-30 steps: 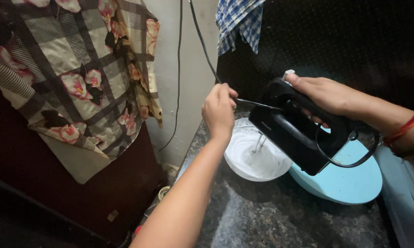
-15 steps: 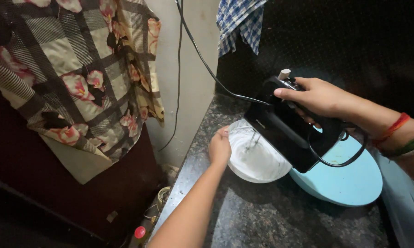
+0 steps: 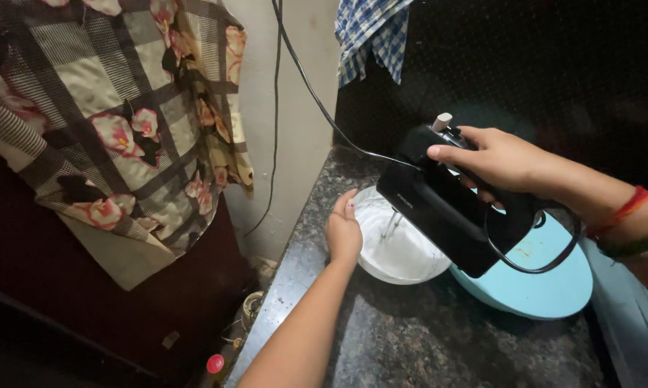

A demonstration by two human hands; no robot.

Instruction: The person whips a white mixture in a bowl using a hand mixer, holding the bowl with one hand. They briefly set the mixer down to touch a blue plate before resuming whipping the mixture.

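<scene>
I count one white bowl (image 3: 403, 248), one black hand mixer (image 3: 453, 208), one blue lid (image 3: 546, 287) — all near counter (image 3: 424, 345) left edge. My left hand (image 3: 344, 231) cups bowl rim; right hand (image 3: 500, 159) wrapped round mixer handle, beaters in bowl. Open counter toward me.

A home kitchen, no question: a dark speckled stone surface (image 3: 439, 338) runs along a black-tiled back wall (image 3: 553, 65), and on it sit a white bowl (image 3: 403, 251) of pale batter and a light blue round lid (image 3: 546, 287), with a black electric hand mixer (image 3: 453, 208) held over the bowl, its cord (image 3: 302, 72) trailing up a plain cream wall (image 3: 295, 144). And there's the lived-in, domestic side: a blue checked cloth (image 3: 374, 32) hangs at the top, a flowered plaid garment (image 3: 115, 115) drapes on the left, and small odds and ends, among them a red cap (image 3: 215, 363), lie on the dim floor below.
</scene>
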